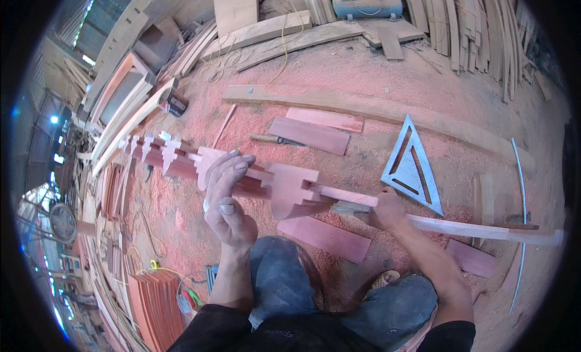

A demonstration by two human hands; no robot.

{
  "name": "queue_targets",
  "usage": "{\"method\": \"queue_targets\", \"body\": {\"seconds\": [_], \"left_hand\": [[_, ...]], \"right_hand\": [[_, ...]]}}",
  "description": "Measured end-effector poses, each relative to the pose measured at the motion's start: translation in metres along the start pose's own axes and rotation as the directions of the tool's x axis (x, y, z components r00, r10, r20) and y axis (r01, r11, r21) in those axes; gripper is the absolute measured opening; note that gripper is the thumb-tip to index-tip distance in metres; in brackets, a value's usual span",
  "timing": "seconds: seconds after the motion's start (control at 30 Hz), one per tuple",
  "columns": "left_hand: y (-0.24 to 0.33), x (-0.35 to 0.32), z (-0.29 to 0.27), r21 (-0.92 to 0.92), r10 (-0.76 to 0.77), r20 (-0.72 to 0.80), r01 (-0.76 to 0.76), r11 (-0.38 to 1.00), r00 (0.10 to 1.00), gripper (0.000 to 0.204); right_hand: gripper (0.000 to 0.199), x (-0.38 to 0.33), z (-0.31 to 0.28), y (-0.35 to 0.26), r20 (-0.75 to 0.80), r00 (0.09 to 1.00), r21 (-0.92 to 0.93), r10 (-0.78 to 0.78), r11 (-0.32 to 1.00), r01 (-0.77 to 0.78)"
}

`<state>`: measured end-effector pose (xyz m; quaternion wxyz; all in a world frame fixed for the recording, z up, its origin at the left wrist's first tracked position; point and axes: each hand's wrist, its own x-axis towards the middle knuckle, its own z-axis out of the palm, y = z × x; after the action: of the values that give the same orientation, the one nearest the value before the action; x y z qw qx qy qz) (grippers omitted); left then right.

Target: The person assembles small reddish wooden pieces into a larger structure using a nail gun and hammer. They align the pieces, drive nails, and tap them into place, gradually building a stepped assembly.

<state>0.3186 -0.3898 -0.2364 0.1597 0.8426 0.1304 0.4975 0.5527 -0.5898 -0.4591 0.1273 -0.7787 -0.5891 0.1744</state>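
A long reddish wooden piece with notched, scroll-edged blocks (295, 192) runs across in front of me, raised above the ground. My left hand (229, 198) is closed on it near the middle, fingers over the top and thumb on the near side. To the right, my right hand (387, 210) is a fist around the narrow wooden rail (454, 225), which sticks out past it. A flat grey thing (351, 208) shows beside that fist; its kind is hard to tell. A metal triangle square (413, 167) lies just beyond my right hand.
Reddish boards (311, 135) lie on the sawdust-covered ground, with a wooden-handled tool (275, 139) by them. Behind them stretches a long beam (363, 107). Stacked red boards (156, 303) stand at lower left. A blue compressor tank (367, 5) and leaning planks (478, 31) are far back.
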Motion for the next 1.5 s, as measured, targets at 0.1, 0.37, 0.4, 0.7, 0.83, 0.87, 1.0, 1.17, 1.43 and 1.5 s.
{"method": "queue_targets", "body": {"seconds": [0.1, 0.37, 0.4, 0.7, 0.83, 0.87, 1.0, 1.17, 1.43, 1.5], "left_hand": [[0.0, -0.002, -0.004, -0.03, 0.03, -0.089, -0.033, 0.999, 0.996, 0.063], [-0.008, -0.013, -0.034, -0.117, -0.019, -0.213, -0.006, 0.993, 0.977, 0.058], [-0.008, -0.014, -0.039, -0.116, -0.051, -0.218, 0.026, 0.993, 0.975, 0.061], [-0.007, -0.007, -0.068, -0.069, -0.049, -0.087, 0.043, 0.997, 0.995, 0.053], [0.008, 0.008, -0.065, -0.129, -0.017, 0.095, 0.029, 0.991, 0.995, 0.047], [0.013, 0.018, -0.062, -0.171, -0.005, 0.143, 0.029, 0.985, 0.99, 0.047], [0.028, 0.075, -0.056, -0.104, 0.217, 0.373, -0.192, 0.976, 0.902, 0.029], [0.01, 0.067, -0.092, 0.046, 0.241, 0.351, -0.274, 0.961, 0.905, 0.023], [-0.04, -0.283, -0.221, 0.81, -0.954, 0.227, 0.506, 0.297, 0.197, 0.043], [-0.015, -0.373, -0.23, 0.863, -0.968, 0.075, 0.47, 0.182, 0.238, 0.056]], "right_hand": [[0.041, -0.001, 0.006, 0.004, -0.03, 0.999, -0.023, 0.011, 1.0, -0.012], [0.042, 0.003, 0.001, -0.004, -0.183, 0.983, 0.286, 0.019, 0.958, 0.035], [0.047, 0.003, -0.003, -0.006, -0.15, 0.988, 0.367, 0.032, 0.93, 0.026], [0.054, 0.001, -0.029, -0.026, -0.247, 0.963, 0.304, -0.106, 0.935, 0.181], [0.053, 0.005, -0.019, -0.016, -0.297, 0.945, 0.232, -0.137, 0.95, 0.211], [0.052, 0.006, -0.014, -0.012, -0.314, 0.937, 0.189, -0.153, 0.957, 0.22], [0.05, 0.005, 0.009, 0.008, -0.173, 0.984, 0.138, -0.04, 0.988, 0.065], [0.037, 0.005, 0.019, 0.013, -0.06, 0.997, 0.175, 0.053, 0.984, -0.042], [0.059, 0.002, 0.02, 0.017, -0.093, 0.995, 0.236, -0.024, 0.971, 0.046], [0.057, 0.001, 0.029, 0.025, -0.181, 0.981, 0.073, -0.068, 0.994, 0.082]]}}
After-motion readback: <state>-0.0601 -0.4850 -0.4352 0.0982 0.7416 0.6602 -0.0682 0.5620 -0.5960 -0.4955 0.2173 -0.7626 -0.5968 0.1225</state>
